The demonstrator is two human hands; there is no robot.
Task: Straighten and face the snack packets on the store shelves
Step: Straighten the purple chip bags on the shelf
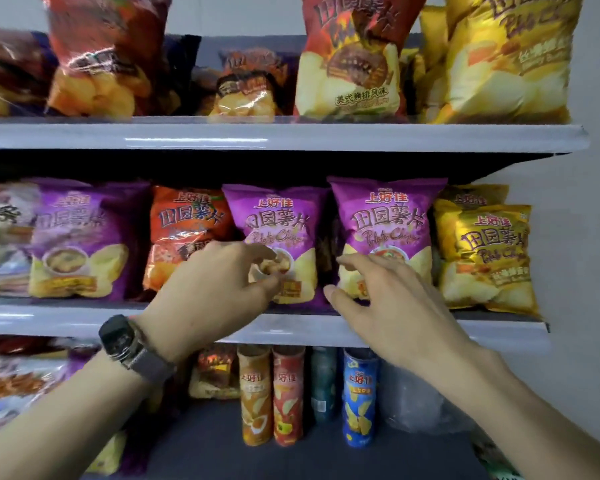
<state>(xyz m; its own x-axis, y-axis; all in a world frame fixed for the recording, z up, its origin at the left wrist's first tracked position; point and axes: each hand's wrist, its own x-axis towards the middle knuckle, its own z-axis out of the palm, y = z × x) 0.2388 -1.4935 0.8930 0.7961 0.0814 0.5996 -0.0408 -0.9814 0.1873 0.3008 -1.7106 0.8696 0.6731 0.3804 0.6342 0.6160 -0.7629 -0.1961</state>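
Two purple chip packets stand upright side by side on the middle shelf. My left hand, with a watch on its wrist, reaches in front of the left purple packet; its fingers are curled near the packet's lower half without a clear grip. My right hand hovers with spread fingers in front of the right purple packet, covering its bottom. An orange packet stands left of them, and a yellow packet to the right.
The top shelf carries red, orange and yellow packets; a small orange packet sits further back. Another purple packet stands at the middle shelf's left. Several chip tubes stand on the bottom shelf. A white wall borders the right.
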